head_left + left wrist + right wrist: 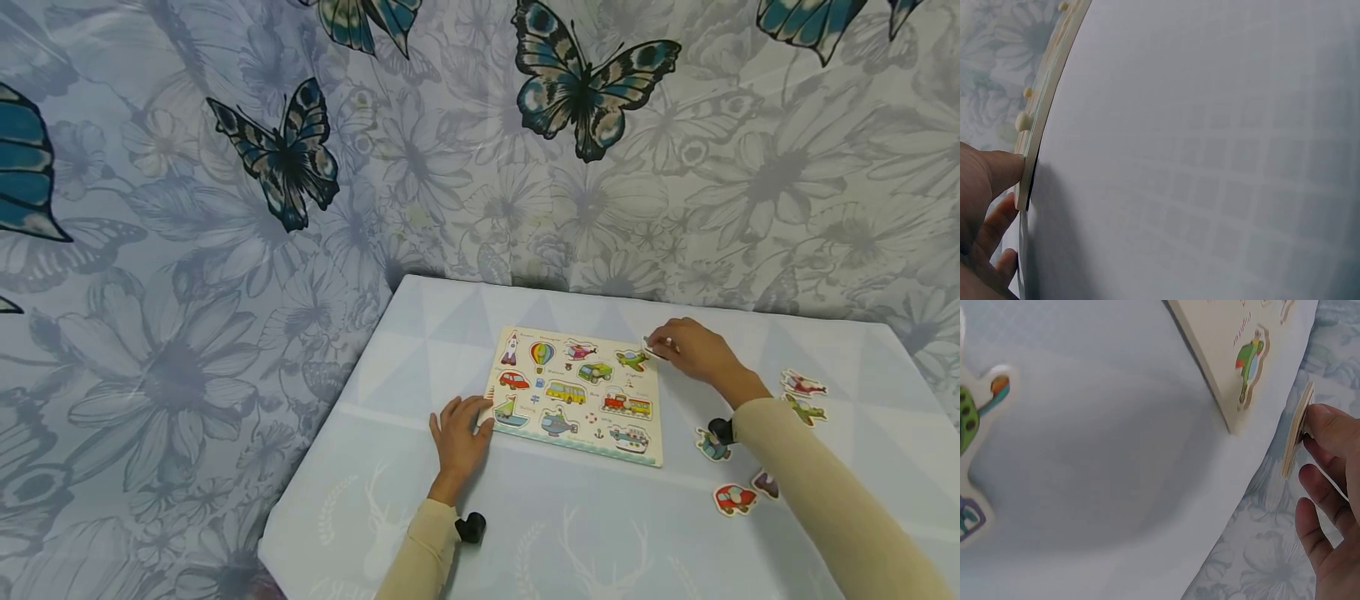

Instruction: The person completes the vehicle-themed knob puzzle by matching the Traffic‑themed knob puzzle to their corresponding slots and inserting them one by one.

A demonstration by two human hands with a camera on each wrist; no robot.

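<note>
A cream wooden puzzle board (592, 390) with pictures of vehicles lies on the table. My left hand (459, 437) grips its near left corner, with the thumb on the front edge and fingers along the side; the left wrist view shows the thumb (1007, 167) against the board's edge (1044, 119). Beyond the board's far right corner, my right hand (693, 350) pinches a small wooden puzzle piece (1297, 431) between thumb and fingers. That piece is held up, seen edge-on, so its picture is hidden. The green airplane (632, 359) on the board is nearest to it.
Loose puzzle pieces lie right of the board: a red one (802, 384), a green one (806, 409), a blue one (712, 447), a red vehicle (733, 499) and a purple one (767, 484) beside the right sleeve (817, 492). A butterfly-patterned wall (465, 192) stands behind the table (600, 533).
</note>
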